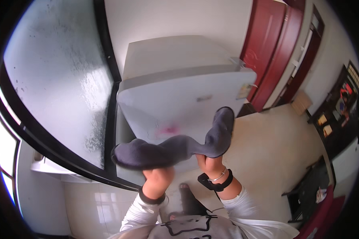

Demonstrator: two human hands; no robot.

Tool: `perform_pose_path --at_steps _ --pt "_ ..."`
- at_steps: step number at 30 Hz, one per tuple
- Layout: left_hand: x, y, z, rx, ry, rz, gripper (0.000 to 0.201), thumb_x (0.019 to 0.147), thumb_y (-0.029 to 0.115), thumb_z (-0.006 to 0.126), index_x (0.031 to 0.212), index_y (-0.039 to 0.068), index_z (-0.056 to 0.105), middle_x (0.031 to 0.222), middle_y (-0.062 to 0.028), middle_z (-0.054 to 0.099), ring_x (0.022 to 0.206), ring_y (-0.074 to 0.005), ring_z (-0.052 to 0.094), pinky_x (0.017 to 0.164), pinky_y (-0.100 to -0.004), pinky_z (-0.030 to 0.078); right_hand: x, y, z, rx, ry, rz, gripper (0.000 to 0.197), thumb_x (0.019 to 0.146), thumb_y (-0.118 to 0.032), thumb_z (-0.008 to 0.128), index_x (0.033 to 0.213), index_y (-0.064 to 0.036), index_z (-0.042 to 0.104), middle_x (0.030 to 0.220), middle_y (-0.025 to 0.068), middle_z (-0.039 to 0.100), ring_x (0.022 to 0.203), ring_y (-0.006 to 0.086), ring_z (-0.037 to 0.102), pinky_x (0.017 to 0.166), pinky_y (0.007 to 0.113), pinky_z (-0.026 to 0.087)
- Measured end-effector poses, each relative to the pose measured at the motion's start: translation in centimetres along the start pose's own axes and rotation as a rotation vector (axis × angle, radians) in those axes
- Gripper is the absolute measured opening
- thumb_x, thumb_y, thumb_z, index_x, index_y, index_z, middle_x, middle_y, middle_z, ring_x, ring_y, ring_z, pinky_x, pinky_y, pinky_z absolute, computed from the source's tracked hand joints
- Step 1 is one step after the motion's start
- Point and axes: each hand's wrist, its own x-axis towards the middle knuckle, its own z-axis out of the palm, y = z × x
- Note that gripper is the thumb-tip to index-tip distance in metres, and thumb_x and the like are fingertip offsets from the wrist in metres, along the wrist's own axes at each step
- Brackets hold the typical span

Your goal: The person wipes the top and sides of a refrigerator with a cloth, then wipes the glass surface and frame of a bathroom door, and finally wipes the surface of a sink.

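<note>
both fists closed on one gray sock (pixel 175 149): left hand (pixel 158 180) at 7 o'clock, right hand (pixel 209 162) at 5. best keep it taut, clear of the fridge (pixel 179 99) at 12.

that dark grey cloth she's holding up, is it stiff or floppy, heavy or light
Likely floppy: the cloth sags and waves between the left hand and right hand, its ends drooping and curling. Probably light, since both hands grip it from below with only a loose pinch. It looks soft and thick, so unlikely to slip.
</note>
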Motion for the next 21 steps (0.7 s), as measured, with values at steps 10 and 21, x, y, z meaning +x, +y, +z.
perform_pose_path --at_steps 10,21 --pt "2.8 -7.4 8.7 0.481 -0.249 0.032 0.054 0.067 0.011 0.057 0.116 -0.008 0.044 0.121 -0.0318 0.036 0.114 -0.0533 0.029 0.093 -0.0648 0.017 3.8 11.9 4.1 -0.133 -0.148 0.023 0.039 0.072 -0.028 0.068 0.103 -0.0052 0.059 0.106 0.0134 0.058 0.100 0.0339 0.052 0.089 0.042 0.038" --pt "11.0 -3.9 10.8 0.607 -0.046 0.124 0.032 0.072 0.017 0.054 0.103 0.012 0.059 0.110 -0.0064 0.054 0.108 -0.0255 0.048 0.100 -0.0474 0.017 9.3 10.4 5.1 -0.087 -0.042 -0.070 0.037 0.080 -0.023 0.055 0.110 -0.0013 0.054 0.110 0.0189 0.053 0.104 0.0376 0.048 0.094 0.043 0.033"
